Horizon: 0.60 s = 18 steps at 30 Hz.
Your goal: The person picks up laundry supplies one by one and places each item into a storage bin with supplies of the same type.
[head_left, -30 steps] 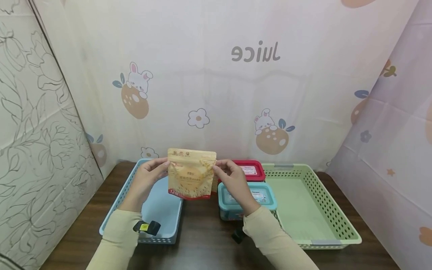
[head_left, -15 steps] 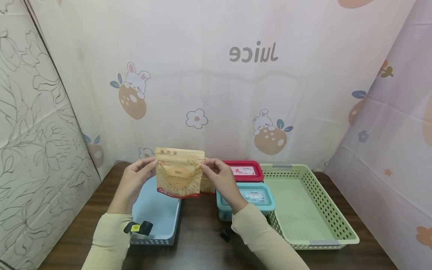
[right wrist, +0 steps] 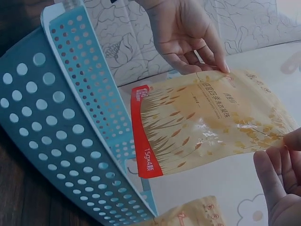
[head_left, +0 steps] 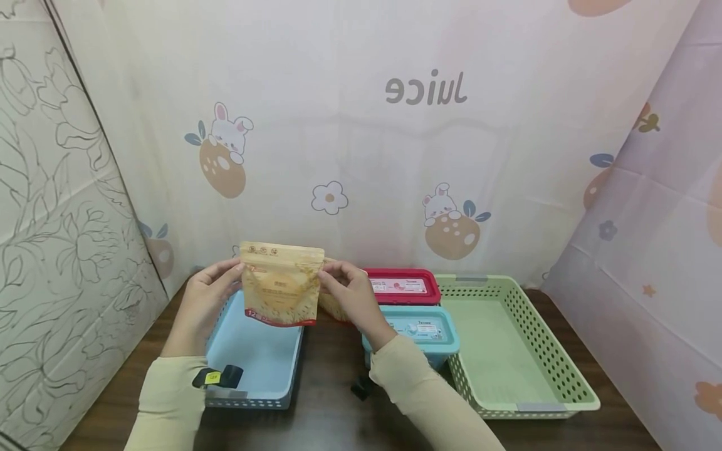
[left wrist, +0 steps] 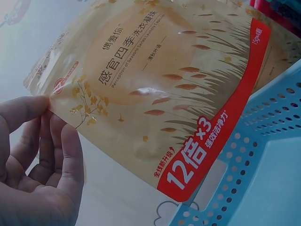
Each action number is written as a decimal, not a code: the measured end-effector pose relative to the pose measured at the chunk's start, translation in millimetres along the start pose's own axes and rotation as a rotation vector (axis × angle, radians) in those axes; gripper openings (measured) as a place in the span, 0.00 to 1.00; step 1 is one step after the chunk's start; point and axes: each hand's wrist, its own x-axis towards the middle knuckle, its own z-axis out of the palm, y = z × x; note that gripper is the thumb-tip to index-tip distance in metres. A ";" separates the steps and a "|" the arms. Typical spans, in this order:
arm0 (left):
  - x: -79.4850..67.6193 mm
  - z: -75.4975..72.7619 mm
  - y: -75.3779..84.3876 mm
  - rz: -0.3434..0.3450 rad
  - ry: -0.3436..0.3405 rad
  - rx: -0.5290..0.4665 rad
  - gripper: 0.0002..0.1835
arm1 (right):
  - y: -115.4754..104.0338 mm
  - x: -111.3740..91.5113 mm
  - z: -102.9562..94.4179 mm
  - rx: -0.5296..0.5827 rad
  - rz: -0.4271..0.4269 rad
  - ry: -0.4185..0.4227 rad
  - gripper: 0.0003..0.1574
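A flat, shiny, yellow-gold pouch with a red strip along its bottom (head_left: 280, 285) is held up in the air, at 8 o'clock from the middle of the head view; the left hand (head_left: 205, 300) pinches its side at 9 o'clock, and the right hand (head_left: 351, 294) pinches its side at 3 o'clock; on both hands the fingers are squeezed narrow, holding just the thin edge of the pouch. Since half a second ago, the pouch and both hands have slid toward 9 o'clock and a tiny bit up; more of the rectangular red-lidded box (head_left: 403, 287) shows now; the boxes and baskets have stayed put. Counting from the pouch, the light-blue plastic basket with little holes (head_left: 259, 344) is between 6 and 7 o'clock, its far end hidden; a second yellow pouch (head_left: 333, 307) peeks out by the right hand, between 3 and 4; the red-lidded box is at 3; the rectangular teal-lidded box (head_left: 429, 326) is between 3 and 4; the pale green plastic basket with holes (head_left: 507, 338) is farther off that way; the baskets and boxes sit on a dark brown wooden bench (head_left: 321, 382).
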 end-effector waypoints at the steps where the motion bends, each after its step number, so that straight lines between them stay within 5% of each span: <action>1: -0.1 -1.6 0.1 0.000 0.002 -0.004 0.34 | -0.1 0.5 1.5 -0.006 0.003 0.000 0.13; 18: 3.6 -21.2 1.1 0.046 0.026 -0.073 0.28 | 2.7 11.9 22.3 -0.075 0.016 -0.019 0.15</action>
